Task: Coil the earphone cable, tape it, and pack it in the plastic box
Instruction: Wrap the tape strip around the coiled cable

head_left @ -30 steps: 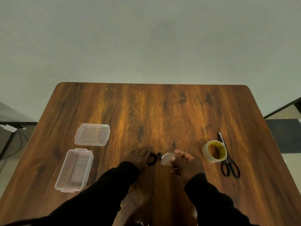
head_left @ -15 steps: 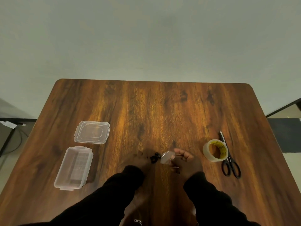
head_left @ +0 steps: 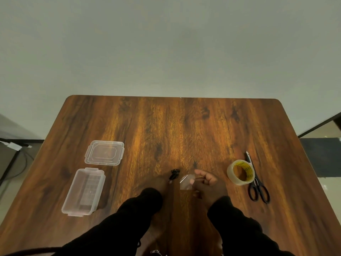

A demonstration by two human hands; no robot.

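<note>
The taping step seems to be in hand. Low in the centre of the frame, the right hand [head_left: 208, 183] has its fingers [head_left: 200, 172] closed in a pinch on a small clear piece of tape [head_left: 186, 182]. The left hand [head_left: 158, 183] is blurred; I cannot tell whether its fingers grip anything. Just above it lies the black coiled earphone cable [head_left: 174, 174], a small dark bundle on the brown wooden tabletop [head_left: 166, 130]. Next, the tape probably must be wrapped around the bundle. The clear rectangular plastic box [head_left: 84, 192] waits open at lower left.
</note>
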